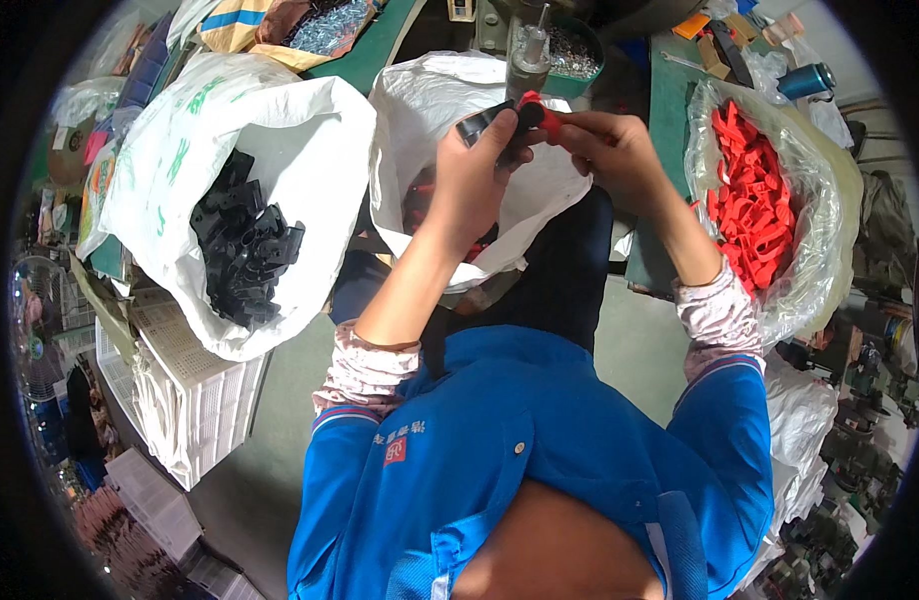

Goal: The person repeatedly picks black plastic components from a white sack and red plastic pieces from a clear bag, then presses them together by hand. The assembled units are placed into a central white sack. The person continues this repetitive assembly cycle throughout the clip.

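**Two hands, two parts, three sacks**

So here's us up at 12 o'clock: our left hand [472, 178] is clamped around one black plastic part [483, 123], and our right hand [612, 148] pinches one red plastic part [542, 112], the two pieces touching right under a metal press head [528, 55]. We count three open sacks. One white sack [230, 120] at 10 o'clock has a heap of black parts [245, 250], too many to count. A second white sack [430, 95] sits dead ahead. A clear bag [820, 220] at 2 o'clock holds piled red parts [755, 200]. White plastic crates [190, 390] stack at 8 o'clock on a grey-green floor [640, 345]. Cluttered workshop around.
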